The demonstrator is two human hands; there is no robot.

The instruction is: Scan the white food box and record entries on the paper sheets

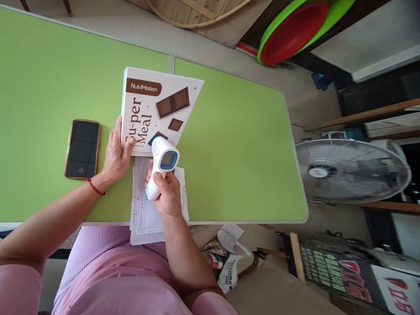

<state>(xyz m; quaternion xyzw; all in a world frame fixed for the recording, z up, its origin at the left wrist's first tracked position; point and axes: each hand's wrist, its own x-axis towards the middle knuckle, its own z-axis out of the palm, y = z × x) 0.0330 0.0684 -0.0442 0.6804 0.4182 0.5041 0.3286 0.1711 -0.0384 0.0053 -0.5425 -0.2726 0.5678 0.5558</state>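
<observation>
My left hand (118,151) grips the lower left edge of a white box (177,89), thumb on its front. The box stands tilted, printed "NutriMotion Su-per Meal" with chocolate pieces. In my right hand (169,192) is a white and blue infrared thermometer (160,159), fingers wrapped round its handle. Its small grey screen faces me, and its head overlaps the box's lower edge. Below both lie handwritten sheets of paper (141,205), partly covered by my right hand and reaching over the table's near edge. A phone (82,148) in a brown-edged case lies left of my left hand.
The green table (236,153) has a pale rim and a seam. A large fan (348,170) stands past its right end. Red and green basins (295,33) lean at the back right, near a round woven tray (197,11). Printed boxes (337,271) sit at the lower right.
</observation>
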